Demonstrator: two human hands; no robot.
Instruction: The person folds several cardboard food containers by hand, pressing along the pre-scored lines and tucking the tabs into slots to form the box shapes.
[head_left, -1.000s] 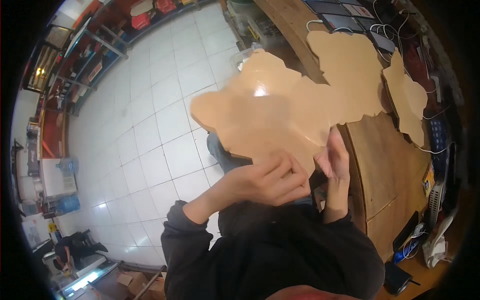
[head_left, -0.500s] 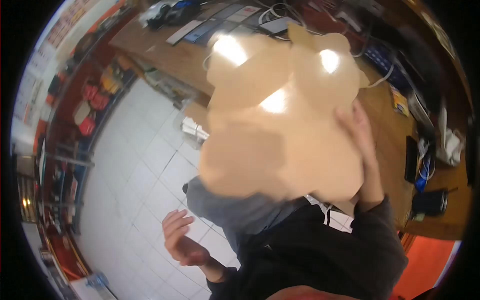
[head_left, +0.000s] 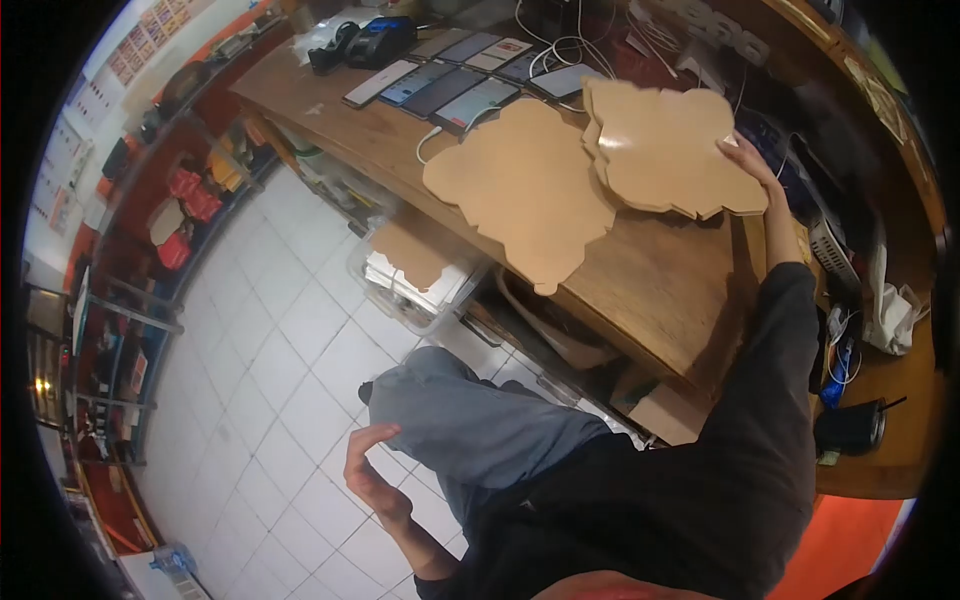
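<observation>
My right hand grips the right edge of a stack of tan, scallop-edged flat pieces over the wooden desk. Another tan piece of similar outline lies on the desk to the left of the stack, its lower tip reaching past the desk's front edge. The stack overlaps its right side slightly. My left hand is held low over the tiled floor beside my knee, fingers bent and apart, with nothing in it.
Several phones and white cables lie at the back of the desk. A clear plastic box with white and brown sheets stands below its front edge. A dark cup is at the right; shelves line the left.
The tan pieces have moved away from me towards the desk. One now lies apart from the stack in my right hand. My left hand has shifted slightly, its fingers turned more to the right.
</observation>
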